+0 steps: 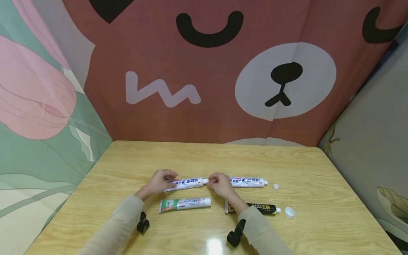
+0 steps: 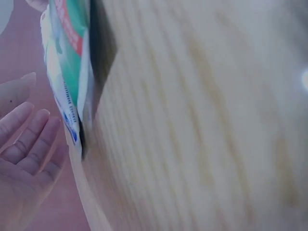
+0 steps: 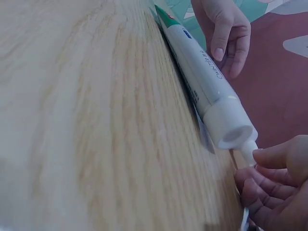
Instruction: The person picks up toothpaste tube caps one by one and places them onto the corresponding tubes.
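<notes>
A white-and-blue toothpaste tube (image 1: 191, 183) lies across the middle of the table, its narrow white cap end pointing right. My right hand (image 1: 221, 184) pinches the small cap (image 3: 249, 150) at that end between thumb and fingers. At the tube's other end is my left hand (image 1: 160, 181), fingers relaxed and spread beside it; whether they touch is hard to tell. In front lies a green-and-white toothpaste tube (image 1: 185, 204) with a wide white cap (image 3: 231, 124). Another white-and-blue tube (image 1: 248, 182), partly hidden by the right hand, lies uncapped.
A black toothpaste tube (image 1: 264, 208) lies uncapped under the right forearm. To its right sits a wide white cap (image 1: 289, 212), and a smaller white cap (image 1: 276, 186) rests farther back. A bear-print cloth (image 1: 159, 124) hangs behind the wooden table (image 1: 318, 177).
</notes>
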Action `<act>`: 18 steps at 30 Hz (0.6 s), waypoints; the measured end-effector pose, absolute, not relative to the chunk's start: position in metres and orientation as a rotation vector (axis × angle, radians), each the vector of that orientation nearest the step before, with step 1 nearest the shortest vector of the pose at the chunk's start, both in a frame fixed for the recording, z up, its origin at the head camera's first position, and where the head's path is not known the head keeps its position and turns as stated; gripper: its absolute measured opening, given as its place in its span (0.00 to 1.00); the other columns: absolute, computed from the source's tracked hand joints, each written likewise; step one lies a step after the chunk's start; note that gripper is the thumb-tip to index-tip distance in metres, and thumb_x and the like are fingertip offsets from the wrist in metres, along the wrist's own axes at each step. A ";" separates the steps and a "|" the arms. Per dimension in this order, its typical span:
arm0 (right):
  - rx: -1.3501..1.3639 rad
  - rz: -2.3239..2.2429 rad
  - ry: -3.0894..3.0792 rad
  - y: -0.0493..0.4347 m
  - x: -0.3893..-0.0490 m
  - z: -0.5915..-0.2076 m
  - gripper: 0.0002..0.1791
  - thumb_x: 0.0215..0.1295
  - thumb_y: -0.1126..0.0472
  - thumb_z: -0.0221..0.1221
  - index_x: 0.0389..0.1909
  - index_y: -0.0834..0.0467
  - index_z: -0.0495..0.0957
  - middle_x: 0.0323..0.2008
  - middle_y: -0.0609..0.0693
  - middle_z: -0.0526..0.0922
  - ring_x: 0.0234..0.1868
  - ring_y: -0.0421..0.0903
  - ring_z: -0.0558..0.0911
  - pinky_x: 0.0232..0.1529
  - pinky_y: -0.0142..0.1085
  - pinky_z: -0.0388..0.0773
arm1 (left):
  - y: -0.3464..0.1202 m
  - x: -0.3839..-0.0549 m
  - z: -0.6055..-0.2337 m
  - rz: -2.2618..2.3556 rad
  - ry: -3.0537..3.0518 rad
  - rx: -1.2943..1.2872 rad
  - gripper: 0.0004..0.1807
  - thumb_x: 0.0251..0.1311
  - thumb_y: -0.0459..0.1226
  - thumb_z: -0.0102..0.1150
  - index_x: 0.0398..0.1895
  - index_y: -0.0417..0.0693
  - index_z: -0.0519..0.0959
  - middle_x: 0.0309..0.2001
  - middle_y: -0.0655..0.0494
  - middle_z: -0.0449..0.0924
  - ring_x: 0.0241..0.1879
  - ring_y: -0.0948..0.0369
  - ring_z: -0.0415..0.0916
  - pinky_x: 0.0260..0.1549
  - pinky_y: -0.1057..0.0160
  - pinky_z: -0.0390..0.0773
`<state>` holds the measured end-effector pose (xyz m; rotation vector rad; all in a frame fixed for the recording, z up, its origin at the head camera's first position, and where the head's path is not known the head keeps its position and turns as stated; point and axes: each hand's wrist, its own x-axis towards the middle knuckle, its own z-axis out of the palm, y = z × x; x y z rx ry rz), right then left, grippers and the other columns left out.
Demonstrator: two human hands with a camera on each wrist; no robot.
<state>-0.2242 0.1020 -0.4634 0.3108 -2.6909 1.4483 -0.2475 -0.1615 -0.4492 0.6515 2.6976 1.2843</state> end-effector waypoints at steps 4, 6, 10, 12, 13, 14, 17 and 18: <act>0.349 1.414 -2.663 0.109 -0.218 -0.462 0.07 0.50 0.70 0.63 0.32 0.66 0.80 0.24 0.50 0.80 0.26 0.42 0.76 0.28 0.33 0.73 | -0.165 -0.243 -0.447 1.322 2.698 0.661 0.16 0.49 0.29 0.65 0.44 0.34 0.78 0.41 0.44 0.79 0.41 0.52 0.76 0.42 0.52 0.75; 0.368 1.432 -2.659 0.113 -0.214 -0.459 0.07 0.50 0.69 0.63 0.32 0.67 0.80 0.23 0.50 0.80 0.25 0.41 0.76 0.28 0.32 0.73 | -0.165 -0.240 -0.446 1.340 2.686 0.675 0.17 0.49 0.30 0.65 0.44 0.34 0.78 0.41 0.44 0.79 0.42 0.52 0.76 0.42 0.52 0.75; 0.406 1.485 -2.637 0.123 -0.206 -0.452 0.08 0.50 0.69 0.63 0.33 0.68 0.80 0.23 0.50 0.80 0.24 0.41 0.76 0.26 0.32 0.73 | -0.161 -0.232 -0.442 1.350 2.653 0.754 0.19 0.50 0.32 0.66 0.46 0.32 0.77 0.42 0.42 0.79 0.42 0.49 0.75 0.41 0.51 0.75; 0.407 1.509 -2.622 0.127 -0.203 -0.449 0.09 0.51 0.69 0.63 0.34 0.68 0.80 0.23 0.50 0.80 0.24 0.41 0.76 0.26 0.32 0.74 | -0.159 -0.229 -0.440 1.357 2.642 0.795 0.20 0.50 0.32 0.65 0.46 0.31 0.76 0.42 0.41 0.79 0.42 0.48 0.75 0.41 0.51 0.75; 0.406 1.516 -2.617 0.130 -0.201 -0.448 0.09 0.51 0.69 0.63 0.34 0.68 0.80 0.24 0.50 0.80 0.24 0.41 0.77 0.26 0.32 0.74 | -0.157 -0.227 -0.439 1.362 2.639 0.806 0.20 0.50 0.32 0.65 0.47 0.31 0.76 0.42 0.41 0.79 0.42 0.49 0.75 0.41 0.52 0.75; 0.409 1.514 -2.616 0.133 -0.199 -0.447 0.10 0.52 0.68 0.63 0.35 0.68 0.80 0.24 0.50 0.81 0.24 0.40 0.77 0.27 0.31 0.74 | -0.155 -0.225 -0.438 1.365 2.642 0.819 0.20 0.50 0.32 0.65 0.46 0.31 0.76 0.41 0.42 0.79 0.41 0.49 0.76 0.40 0.52 0.75; 0.425 1.525 -2.615 0.142 -0.192 -0.447 0.10 0.53 0.68 0.63 0.36 0.69 0.79 0.25 0.51 0.81 0.26 0.41 0.78 0.28 0.31 0.74 | -0.148 -0.220 -0.436 1.389 2.640 0.833 0.19 0.50 0.31 0.65 0.46 0.31 0.76 0.41 0.42 0.79 0.41 0.50 0.76 0.40 0.53 0.76; 0.438 1.530 -2.611 0.145 -0.189 -0.447 0.10 0.53 0.68 0.63 0.36 0.70 0.79 0.26 0.51 0.81 0.26 0.42 0.78 0.29 0.31 0.74 | -0.145 -0.219 -0.436 1.396 2.634 0.833 0.19 0.50 0.31 0.65 0.46 0.32 0.76 0.41 0.43 0.79 0.41 0.50 0.76 0.40 0.54 0.76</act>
